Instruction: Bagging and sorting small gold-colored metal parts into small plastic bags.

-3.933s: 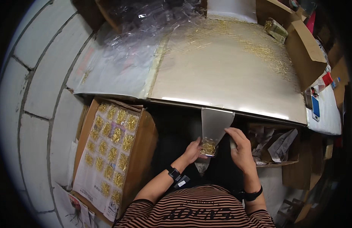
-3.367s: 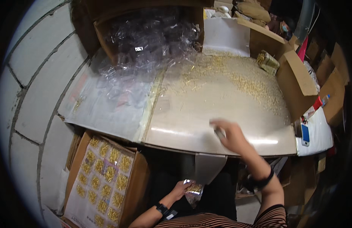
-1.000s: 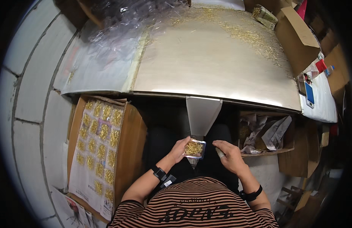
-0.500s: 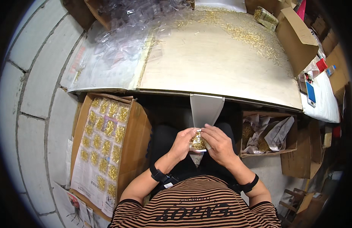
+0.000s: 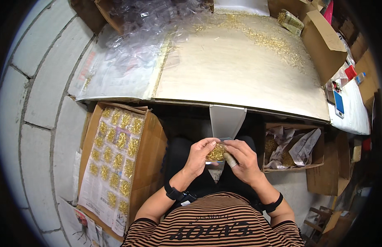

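between my two hands, close in front of my striped shirt [image 5: 211, 222], a small clear packet [image 5: 216, 153] sits above my lap, full of thin gold-coloured pieces. the fingers of my left hand [image 5: 197, 157] are closed on its left side, thumb and forefinger pinching near the far left corner. the fingers of my right hand [image 5: 243, 161] are bent close together, gripping its far right edge; a pale wrap [image 5: 230, 160] covers one digit. the packet looks plump and squarish, its see-through film catching light along the near edge, the gold contents lying in a tangle. just beyond it, a pale chute [image 5: 227, 121] slopes down from the near edge of the tabletop [image 5: 236, 78]. to the left, similar filled packets [image 5: 117, 163] lie in rows on a carton [image 5: 147, 160]; more gold pieces [image 5: 277, 41] are strewn at far right.
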Demonstrator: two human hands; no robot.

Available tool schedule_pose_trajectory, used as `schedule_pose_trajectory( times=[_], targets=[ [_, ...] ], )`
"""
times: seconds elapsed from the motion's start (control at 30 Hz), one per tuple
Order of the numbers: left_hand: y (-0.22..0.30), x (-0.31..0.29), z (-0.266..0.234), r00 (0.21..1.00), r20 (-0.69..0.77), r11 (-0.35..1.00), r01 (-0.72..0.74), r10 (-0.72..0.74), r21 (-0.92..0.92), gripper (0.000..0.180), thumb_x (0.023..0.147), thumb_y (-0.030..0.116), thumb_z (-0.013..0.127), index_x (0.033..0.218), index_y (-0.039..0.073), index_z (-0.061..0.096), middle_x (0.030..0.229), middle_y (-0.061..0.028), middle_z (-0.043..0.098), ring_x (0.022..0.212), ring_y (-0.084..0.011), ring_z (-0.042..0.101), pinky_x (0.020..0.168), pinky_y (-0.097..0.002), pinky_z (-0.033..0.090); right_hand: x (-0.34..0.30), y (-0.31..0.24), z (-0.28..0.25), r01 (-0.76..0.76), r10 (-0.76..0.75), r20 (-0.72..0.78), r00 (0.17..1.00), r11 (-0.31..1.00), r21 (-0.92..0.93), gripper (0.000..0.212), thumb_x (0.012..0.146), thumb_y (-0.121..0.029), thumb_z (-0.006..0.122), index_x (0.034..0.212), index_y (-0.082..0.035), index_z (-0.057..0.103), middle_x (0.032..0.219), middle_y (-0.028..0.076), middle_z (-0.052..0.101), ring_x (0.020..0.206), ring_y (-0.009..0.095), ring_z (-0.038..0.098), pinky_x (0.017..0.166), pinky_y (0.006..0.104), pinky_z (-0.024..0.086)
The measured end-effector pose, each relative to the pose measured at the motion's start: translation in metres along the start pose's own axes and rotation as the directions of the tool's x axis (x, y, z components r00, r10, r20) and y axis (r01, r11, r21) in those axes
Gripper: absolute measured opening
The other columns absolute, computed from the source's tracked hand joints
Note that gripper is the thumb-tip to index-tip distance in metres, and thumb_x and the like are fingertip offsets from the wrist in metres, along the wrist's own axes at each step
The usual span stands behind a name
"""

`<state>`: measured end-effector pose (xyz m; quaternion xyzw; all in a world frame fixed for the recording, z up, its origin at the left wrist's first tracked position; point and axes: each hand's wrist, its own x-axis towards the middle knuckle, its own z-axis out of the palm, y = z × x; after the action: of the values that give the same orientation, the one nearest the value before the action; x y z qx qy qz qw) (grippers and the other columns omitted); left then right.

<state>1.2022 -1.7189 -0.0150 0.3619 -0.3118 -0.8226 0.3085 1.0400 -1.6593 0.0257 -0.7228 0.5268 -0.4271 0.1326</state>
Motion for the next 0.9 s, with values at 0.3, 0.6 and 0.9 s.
schedule_pose_trajectory(
  times=[0.3, 0.6, 0.9],
  targets=[
    [-0.007, -0.001, 0.001, 0.999, 0.035, 0.999, 0.041, -0.04, -0.021, 0.03, 0.098, 0.024, 0.045, 0.111, -0.001, 0.056, 0.09, -0.0083, 0.064, 0.072, -0.0145, 0.066, 0.053, -0.027, 0.058, 0.004, 0.001, -0.006, -0.017, 0.041, 0.12, 0.992, 0.98, -0.2, 0.021, 0.067, -0.001, 0.07, 0.086, -0.002, 0.062, 0.103, 0.008, 0.062, 0.094, 0.027, 0.057, 0.079, 0.0368, 0.048],
    [-0.013, 0.0, 0.001, 0.992, 0.109, 0.997, 0.071, -0.071, 0.001, 0.039, 0.1, 0.03, 0.038, 0.113, -0.003, 0.053, 0.091, -0.011, 0.064, 0.071, -0.0152, 0.066, 0.05, -0.0265, 0.056, 0.014, 0.018, 0.006, -0.45, 0.434, 0.167, 0.885, 0.89, 0.072, 0.016, 0.078, -0.009, 0.064, 0.09, 0.002, 0.065, 0.092, 0.013, 0.065, 0.087, 0.031, 0.062, 0.078, 0.0356, 0.049],
    [-0.004, 0.0, 0.006, 0.998, 0.051, 0.999, 0.027, -0.026, -0.032, 0.041, 0.101, 0.031, 0.035, 0.11, -0.004, 0.054, 0.092, -0.0116, 0.064, 0.072, -0.0156, 0.066, 0.05, -0.0268, 0.057, 0.011, 0.021, 0.013, -0.51, 0.545, 0.074, 0.835, 0.718, 0.473, 0.007, 0.079, 0.001, 0.062, 0.085, 0.002, 0.065, 0.094, 0.013, 0.064, 0.085, 0.02, 0.063, 0.077, 0.0295, 0.049]
  ],
)
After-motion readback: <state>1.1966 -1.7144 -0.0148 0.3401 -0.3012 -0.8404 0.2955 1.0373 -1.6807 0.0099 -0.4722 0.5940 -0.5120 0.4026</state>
